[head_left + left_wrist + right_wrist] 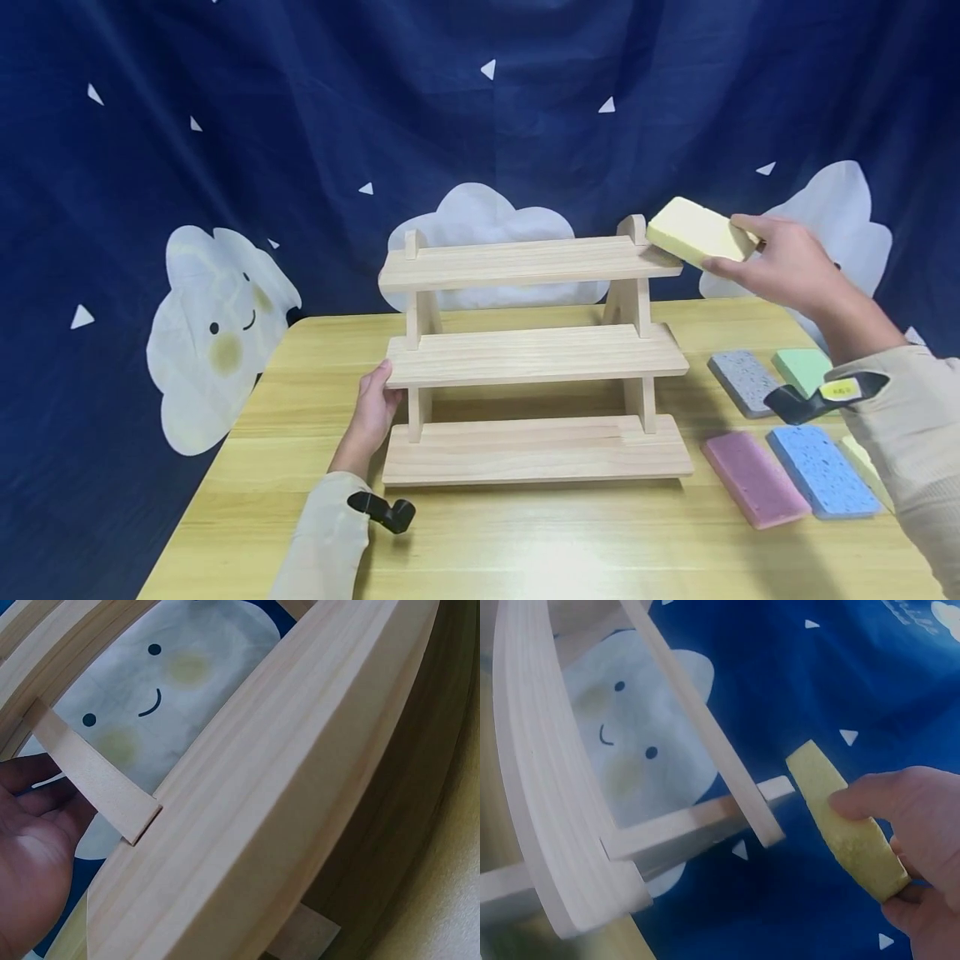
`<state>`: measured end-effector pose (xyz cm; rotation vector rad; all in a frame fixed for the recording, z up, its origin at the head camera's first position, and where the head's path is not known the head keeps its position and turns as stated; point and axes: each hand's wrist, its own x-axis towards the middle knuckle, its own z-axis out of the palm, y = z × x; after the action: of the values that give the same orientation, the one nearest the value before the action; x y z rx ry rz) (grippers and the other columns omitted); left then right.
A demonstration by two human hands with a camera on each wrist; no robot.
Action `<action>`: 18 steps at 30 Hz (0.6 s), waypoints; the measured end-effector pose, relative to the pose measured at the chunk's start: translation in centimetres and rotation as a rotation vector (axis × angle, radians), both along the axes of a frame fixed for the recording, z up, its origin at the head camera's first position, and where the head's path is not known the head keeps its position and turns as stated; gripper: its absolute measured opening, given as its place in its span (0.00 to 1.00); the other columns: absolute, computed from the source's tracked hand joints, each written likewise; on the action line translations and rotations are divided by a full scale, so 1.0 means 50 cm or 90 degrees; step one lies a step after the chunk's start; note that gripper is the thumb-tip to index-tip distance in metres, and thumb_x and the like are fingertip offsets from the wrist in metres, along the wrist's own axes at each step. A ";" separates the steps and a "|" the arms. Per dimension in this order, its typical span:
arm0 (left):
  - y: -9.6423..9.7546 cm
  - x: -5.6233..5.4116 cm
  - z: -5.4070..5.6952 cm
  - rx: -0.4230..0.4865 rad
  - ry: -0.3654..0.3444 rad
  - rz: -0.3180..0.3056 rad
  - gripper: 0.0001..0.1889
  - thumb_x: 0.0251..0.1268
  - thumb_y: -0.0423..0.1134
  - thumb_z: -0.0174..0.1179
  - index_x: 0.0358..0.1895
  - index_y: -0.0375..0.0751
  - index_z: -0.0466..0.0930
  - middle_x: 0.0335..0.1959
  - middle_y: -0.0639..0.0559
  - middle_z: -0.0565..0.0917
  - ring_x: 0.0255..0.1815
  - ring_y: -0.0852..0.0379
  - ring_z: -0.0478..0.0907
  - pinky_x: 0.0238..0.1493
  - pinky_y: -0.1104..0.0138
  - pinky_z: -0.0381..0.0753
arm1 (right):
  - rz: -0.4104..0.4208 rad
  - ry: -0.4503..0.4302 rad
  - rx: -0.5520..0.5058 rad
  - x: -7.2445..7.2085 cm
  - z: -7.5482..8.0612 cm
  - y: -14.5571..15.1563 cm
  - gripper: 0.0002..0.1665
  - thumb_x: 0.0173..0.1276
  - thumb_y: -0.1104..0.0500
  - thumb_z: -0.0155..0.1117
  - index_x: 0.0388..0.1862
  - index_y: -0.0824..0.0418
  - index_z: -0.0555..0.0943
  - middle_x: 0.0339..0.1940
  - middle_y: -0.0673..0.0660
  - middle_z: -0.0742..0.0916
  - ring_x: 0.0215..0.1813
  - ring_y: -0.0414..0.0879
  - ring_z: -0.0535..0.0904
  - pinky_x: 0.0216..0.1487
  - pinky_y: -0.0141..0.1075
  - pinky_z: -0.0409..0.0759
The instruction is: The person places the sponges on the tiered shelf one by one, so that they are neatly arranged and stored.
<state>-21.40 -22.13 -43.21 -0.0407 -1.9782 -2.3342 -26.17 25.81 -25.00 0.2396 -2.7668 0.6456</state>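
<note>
My right hand (787, 258) pinches a pale yellow sponge (697, 232) between thumb and fingers, at the right end of the top shelf of a three-tier wooden display rack (536, 354). In the right wrist view the yellow sponge (847, 825) appears edge-on, to the right of the rack's upright. My left hand (373, 408) grips the left end of the middle shelf. The left wrist view shows that hand (37, 847) with its fingers partly hidden behind the rack's upright (97, 776).
On the table right of the rack lie a grey sponge (742, 382), a green sponge (801, 370), a pink sponge (753, 479) and a blue sponge (823, 471). Another yellow sponge (866, 471) is partly covered by the right sleeve. A dark blue curtain (300, 108) with clouds hangs behind.
</note>
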 end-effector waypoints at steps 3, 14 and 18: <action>0.000 0.002 0.002 0.002 -0.003 0.003 0.28 0.75 0.43 0.31 0.64 0.20 0.60 0.41 0.58 0.77 0.46 0.64 0.73 0.54 0.70 0.69 | 0.015 -0.028 -0.006 -0.009 0.003 -0.017 0.41 0.60 0.43 0.65 0.65 0.67 0.68 0.49 0.70 0.77 0.44 0.59 0.68 0.36 0.42 0.65; -0.002 -0.003 0.003 -0.012 -0.016 -0.013 0.29 0.75 0.46 0.30 0.67 0.26 0.60 0.58 0.39 0.69 0.55 0.61 0.70 0.68 0.59 0.58 | 0.123 -0.066 -0.013 -0.037 0.012 -0.079 0.44 0.59 0.47 0.68 0.68 0.68 0.65 0.64 0.71 0.71 0.55 0.63 0.71 0.50 0.54 0.69; 0.000 0.002 0.001 -0.005 -0.022 -0.008 0.28 0.75 0.45 0.31 0.67 0.26 0.60 0.59 0.38 0.68 0.56 0.59 0.69 0.69 0.58 0.58 | 0.155 -0.087 -0.023 -0.045 0.012 -0.112 0.43 0.58 0.49 0.68 0.68 0.67 0.65 0.65 0.69 0.71 0.56 0.62 0.72 0.53 0.53 0.71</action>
<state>-21.29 -22.12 -43.15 -0.0121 -2.0088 -2.3504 -28.44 20.21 -24.42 0.5493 -2.8780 0.7980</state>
